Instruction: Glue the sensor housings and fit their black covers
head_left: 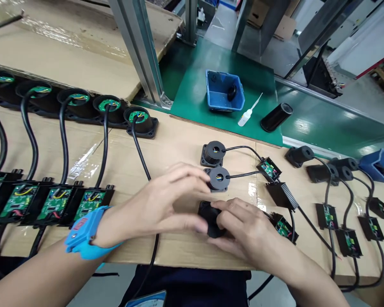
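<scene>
Both hands meet over a small black housing [210, 218] near the front edge of the cardboard-covered bench [179, 140]. My right hand [243, 230] is closed around the housing from the right. My left hand [166, 204], with a blue wrist strap [85, 232], has its fingers stretched over the housing, thumb touching its left side. Just behind the hands sit two round black parts [218, 177] with coloured wires inside, each cabled to a small open box with a green circuit board [269, 168].
A row of cabled black housings with green boards [54, 202] lies at the left. More cabled units [348, 241] lie at the right. On the green mat behind stand a blue bin [224, 91], a white squeeze bottle [247, 115] and a black cylinder [276, 117].
</scene>
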{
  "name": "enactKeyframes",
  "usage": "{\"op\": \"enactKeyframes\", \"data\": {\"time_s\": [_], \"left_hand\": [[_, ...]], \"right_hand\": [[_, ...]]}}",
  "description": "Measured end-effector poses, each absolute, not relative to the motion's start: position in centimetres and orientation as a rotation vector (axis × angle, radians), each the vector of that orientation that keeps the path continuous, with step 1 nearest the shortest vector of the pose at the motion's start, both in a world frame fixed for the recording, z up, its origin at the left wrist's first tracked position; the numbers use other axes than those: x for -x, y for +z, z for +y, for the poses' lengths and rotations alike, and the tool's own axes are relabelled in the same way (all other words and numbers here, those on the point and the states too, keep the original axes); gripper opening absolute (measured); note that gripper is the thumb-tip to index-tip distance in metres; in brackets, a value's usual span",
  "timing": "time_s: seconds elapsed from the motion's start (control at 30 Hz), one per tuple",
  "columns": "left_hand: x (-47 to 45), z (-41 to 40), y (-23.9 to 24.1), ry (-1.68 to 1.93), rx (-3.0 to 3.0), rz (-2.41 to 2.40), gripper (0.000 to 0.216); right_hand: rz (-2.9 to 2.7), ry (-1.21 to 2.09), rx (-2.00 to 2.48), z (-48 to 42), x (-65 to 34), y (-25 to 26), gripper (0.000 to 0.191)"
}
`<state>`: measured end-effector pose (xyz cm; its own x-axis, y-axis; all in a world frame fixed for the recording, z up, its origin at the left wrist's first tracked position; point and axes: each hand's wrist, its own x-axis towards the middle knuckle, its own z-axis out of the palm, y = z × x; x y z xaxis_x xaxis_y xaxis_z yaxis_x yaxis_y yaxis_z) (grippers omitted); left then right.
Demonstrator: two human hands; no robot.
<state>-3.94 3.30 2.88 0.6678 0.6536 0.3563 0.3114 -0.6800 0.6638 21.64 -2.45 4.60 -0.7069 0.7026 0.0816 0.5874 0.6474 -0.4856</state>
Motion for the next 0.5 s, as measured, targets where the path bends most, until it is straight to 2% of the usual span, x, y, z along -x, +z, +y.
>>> {"op": "enactKeyframes", "data": {"time_s": [0.1, 0.17, 0.3, 0.5], "left_hand": [[4.2, 4.9, 3.2, 0.729, -2.435, 1.088, 0.036], [3.9, 6.4, 2.9, 0.668, -2.608, 1.102, 0.037], [2.7, 9.2, 2.4, 0.542, -2.924, 0.93, 0.033], [2.2, 10.5, 2.8, 0.426, -2.918, 0.843, 0.04]], "right_hand": [[-2.56, 0.623, 0.999, -2.1, -21.6, 5.3, 0.033], [-2.423, 0.633, 1.024, -1.4, -22.0, 6.1, 0.035], [-2.183, 0.525, 1.135, -0.4, -23.7, 7.5, 0.015], [-1.922, 0.459, 1.251, -1.2, -25.6, 9.0, 0.01]]}}
